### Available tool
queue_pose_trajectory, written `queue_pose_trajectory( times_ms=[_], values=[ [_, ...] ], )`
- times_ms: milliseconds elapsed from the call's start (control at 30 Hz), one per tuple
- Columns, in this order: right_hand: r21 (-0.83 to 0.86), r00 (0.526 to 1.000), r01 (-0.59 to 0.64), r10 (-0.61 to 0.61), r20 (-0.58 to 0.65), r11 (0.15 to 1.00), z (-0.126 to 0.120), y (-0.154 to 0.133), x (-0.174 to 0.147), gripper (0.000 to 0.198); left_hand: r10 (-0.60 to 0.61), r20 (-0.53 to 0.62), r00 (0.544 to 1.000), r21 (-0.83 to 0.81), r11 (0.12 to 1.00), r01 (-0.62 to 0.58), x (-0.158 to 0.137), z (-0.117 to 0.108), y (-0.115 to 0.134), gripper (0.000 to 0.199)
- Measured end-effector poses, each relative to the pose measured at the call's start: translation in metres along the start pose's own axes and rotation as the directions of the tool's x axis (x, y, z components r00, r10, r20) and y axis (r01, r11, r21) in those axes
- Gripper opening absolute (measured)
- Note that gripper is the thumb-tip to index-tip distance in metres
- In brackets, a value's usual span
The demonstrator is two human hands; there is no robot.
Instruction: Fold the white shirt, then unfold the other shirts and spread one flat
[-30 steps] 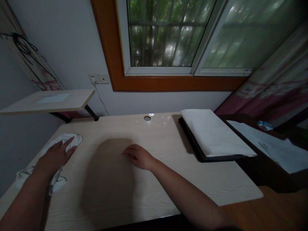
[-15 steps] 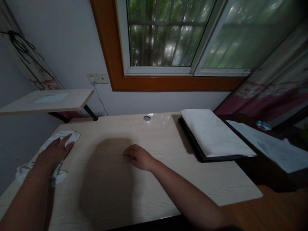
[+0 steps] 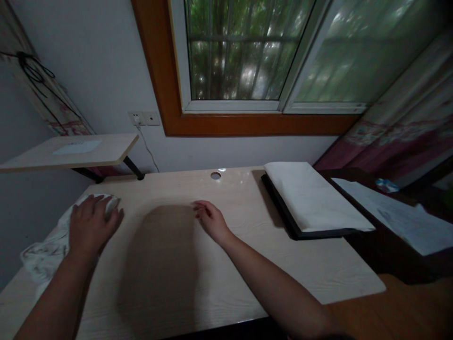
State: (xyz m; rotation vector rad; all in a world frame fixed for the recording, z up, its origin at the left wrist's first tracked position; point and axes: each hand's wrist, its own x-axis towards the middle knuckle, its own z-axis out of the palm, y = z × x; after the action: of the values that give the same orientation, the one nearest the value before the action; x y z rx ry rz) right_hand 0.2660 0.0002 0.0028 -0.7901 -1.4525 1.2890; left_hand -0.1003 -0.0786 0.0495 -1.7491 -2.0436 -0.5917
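Observation:
A crumpled white cloth [image 3: 46,259] lies along the left edge of the pale wood-grain desk [image 3: 159,307]. My left hand [image 3: 92,222] rests palm down on its upper part, the fingers spread over the fabric and the thumb pointing off to the right. Part of the cloth is hidden under the hand and forearm. Near the middle of the desk is my right hand [image 3: 211,219], turned on its side. Its fingers are loosely bent and a little apart, and nothing shows in them.
A stack with a white cover over a black base [image 3: 314,198] sits at the right of the desk. A small raised shelf [image 3: 116,146] stands at the back left. By the wall is a round cable hole [image 3: 215,175]. Papers [image 3: 396,212] lie on a dark surface at right.
My left hand has shifted right and slightly up over the cloth, whose lower part is now bunched differently. My right hand has moved a little up and right, its fingers loosening.

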Motion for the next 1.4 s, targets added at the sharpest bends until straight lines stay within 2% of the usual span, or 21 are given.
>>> queue_pose_trajectory(
  times_ms=[67,167,267,367,467,533,567,700,900,1000,1200,1300,1400],
  values=[
    [0.219,0.977,-0.052,0.095,-0.193,0.974,-0.008,0.002,0.009,0.029,0.095,0.000,0.995,-0.013,0.995,-0.095,0.004,0.006,0.017,0.048],
    [0.394,0.872,0.032,0.167,-0.460,0.919,-0.029,-0.006,0.023,0.032,0.203,0.037,0.978,-0.092,0.976,-0.199,0.009,0.018,0.043,0.043],
    [0.365,0.712,0.151,0.155,-0.685,0.919,-0.060,-0.020,0.033,0.039,0.238,0.051,0.970,-0.196,0.955,-0.224,0.013,0.030,0.071,0.040],
    [0.274,0.533,0.216,0.122,-0.837,0.937,-0.097,-0.028,0.039,0.037,0.241,0.076,0.968,-0.301,0.931,-0.209,0.015,0.042,0.099,0.038],
    [0.232,0.402,0.232,0.124,-0.907,0.945,-0.128,-0.031,0.041,0.020,0.189,0.091,0.978,-0.354,0.924,-0.146,0.014,0.054,0.122,0.036],
    [0.217,0.366,0.234,0.121,-0.923,0.948,-0.141,-0.032,0.041,0.015,0.157,0.107,0.982,-0.373,0.922,-0.106,0.013,0.060,0.132,0.037],
    [0.205,0.365,0.240,0.108,-0.925,0.949,-0.145,-0.033,0.041,0.017,0.149,0.117,0.982,-0.383,0.919,-0.094,0.013,0.063,0.136,0.037],
    [0.176,0.408,0.274,0.051,-0.912,0.945,-0.147,-0.039,0.039,0.032,0.149,0.119,0.982,-0.416,0.905,-0.087,0.008,0.065,0.140,0.039],
    [0.306,0.489,0.275,0.141,-0.861,0.912,-0.153,-0.051,0.037,0.058,0.079,0.124,0.989,-0.446,0.895,-0.016,0.006,0.062,0.134,0.035],
    [0.350,0.489,0.288,0.177,-0.854,0.891,-0.158,-0.053,0.037,0.058,0.078,0.120,0.990,-0.451,0.893,-0.016,0.006,0.064,0.131,0.033],
    [0.322,0.461,0.187,0.207,-0.863,0.928,-0.155,-0.050,0.037,0.057,0.085,0.136,0.987,-0.473,0.881,-0.011,0.007,0.068,0.126,0.029],
    [0.345,0.480,0.180,0.224,-0.848,0.921,-0.148,-0.047,0.037,0.057,0.086,0.135,0.987,-0.489,0.872,-0.009,0.007,0.068,0.126,0.029],
    [0.334,0.522,0.151,0.212,-0.826,0.930,-0.136,-0.043,0.036,0.059,0.086,0.140,0.986,-0.491,0.871,-0.006,0.007,0.067,0.127,0.028]
  ],
)
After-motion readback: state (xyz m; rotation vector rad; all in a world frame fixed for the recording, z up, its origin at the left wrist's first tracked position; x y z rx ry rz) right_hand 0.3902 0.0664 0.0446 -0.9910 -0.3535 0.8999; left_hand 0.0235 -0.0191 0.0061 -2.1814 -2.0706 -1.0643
